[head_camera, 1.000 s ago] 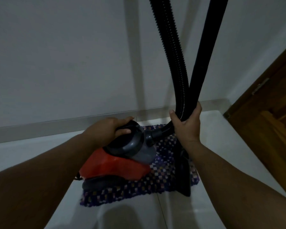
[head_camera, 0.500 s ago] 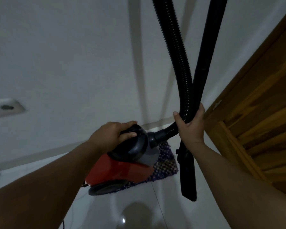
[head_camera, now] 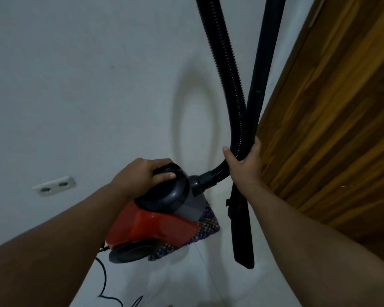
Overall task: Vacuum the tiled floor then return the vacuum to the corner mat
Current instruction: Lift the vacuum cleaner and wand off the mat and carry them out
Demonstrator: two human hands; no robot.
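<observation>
A red and grey canister vacuum [head_camera: 151, 227] hangs tilted over the woven corner mat [head_camera: 206, 227], its wheel [head_camera: 131, 253] low at the front. My left hand [head_camera: 142, 176] grips the dark handle on top of the vacuum. My right hand [head_camera: 244, 167] holds the ribbed black hose [head_camera: 226, 69] and the rigid black wand [head_camera: 262, 63] together. The wand's nozzle end [head_camera: 244, 247] points down at the white tiled floor [head_camera: 186, 284]. Most of the mat is hidden under the vacuum.
A white wall [head_camera: 87, 85] with a double socket [head_camera: 53, 186] stands behind. A wooden door [head_camera: 341, 129] fills the right side, close to my right arm. The vacuum's black power cord [head_camera: 103, 278] trails on the floor at the lower left.
The view has swung left and up; the door now fills more of the right side and the socket has come into view. Less of the mat shows beneath the vacuum. Both grips are unchanged.
</observation>
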